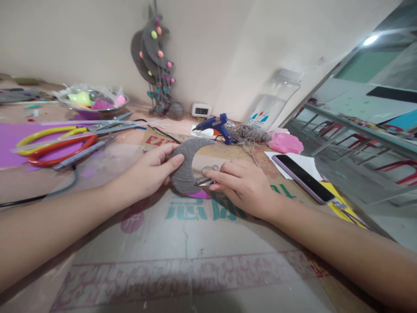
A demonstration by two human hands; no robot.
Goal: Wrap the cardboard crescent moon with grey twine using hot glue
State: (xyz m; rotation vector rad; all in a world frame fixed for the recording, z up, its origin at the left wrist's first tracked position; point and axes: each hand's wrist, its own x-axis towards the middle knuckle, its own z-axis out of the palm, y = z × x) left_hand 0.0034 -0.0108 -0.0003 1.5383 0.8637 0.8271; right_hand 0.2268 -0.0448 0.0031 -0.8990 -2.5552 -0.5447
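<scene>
A grey yarn-wrapped crescent (pixel 184 171) is upright over the cardboard (pixel 146 243) near the middle of the view. My left hand (pixel 159 165) grips its left edge, the thumb on the near face and the fingers mostly behind. Small metal scissors (pixel 206 179) are in my right hand (pixel 243 184), with their tips close to the crescent's inner curve. Whether the blades touch the yarn is too small to tell. Part of a purple piece (pixel 200 194) shows just below the crescent.
Yellow- and red-handled scissors (pixel 61 148) and a bowl (pixel 94 111) lie left. Behind are a blue glue gun (pixel 216 126), loose grey yarn (pixel 250 135), a timer (pixel 201 110) and a bottle (pixel 275 100). A phone (pixel 302 178) lies right. Crescent ornaments (pixel 153 56) hang on the wall.
</scene>
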